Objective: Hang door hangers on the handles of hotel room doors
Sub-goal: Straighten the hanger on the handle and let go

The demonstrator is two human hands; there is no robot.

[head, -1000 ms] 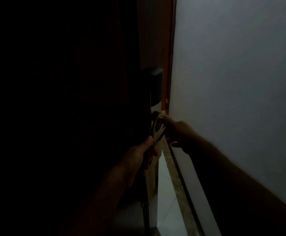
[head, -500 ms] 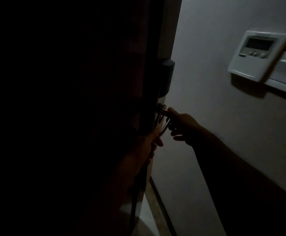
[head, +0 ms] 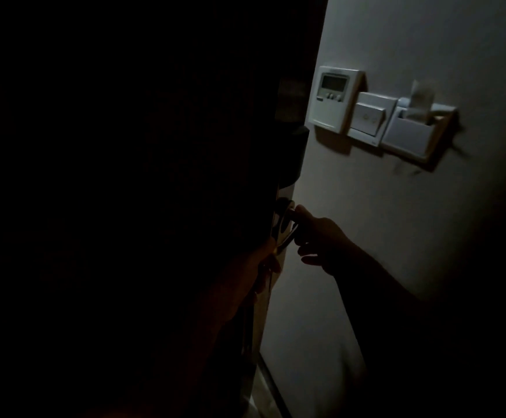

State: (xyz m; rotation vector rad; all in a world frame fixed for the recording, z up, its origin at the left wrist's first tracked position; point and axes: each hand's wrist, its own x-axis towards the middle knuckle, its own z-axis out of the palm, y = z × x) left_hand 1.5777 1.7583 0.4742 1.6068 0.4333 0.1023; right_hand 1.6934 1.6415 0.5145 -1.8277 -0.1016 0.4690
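The door hanger (head: pixel 73 235) has its loop right at the door handle (head: pixel 287 212), with the right hand (head: pixel 321 236) pinching it at the handle's tip. The left hand (head: pixel 262 260) is just below the handle, lost in shadow, so I cannot tell its grip. The danger in this gloom: the loop catches only the tip and slides off on release.

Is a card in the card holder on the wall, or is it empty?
In: a pale card stands up out of the holder.
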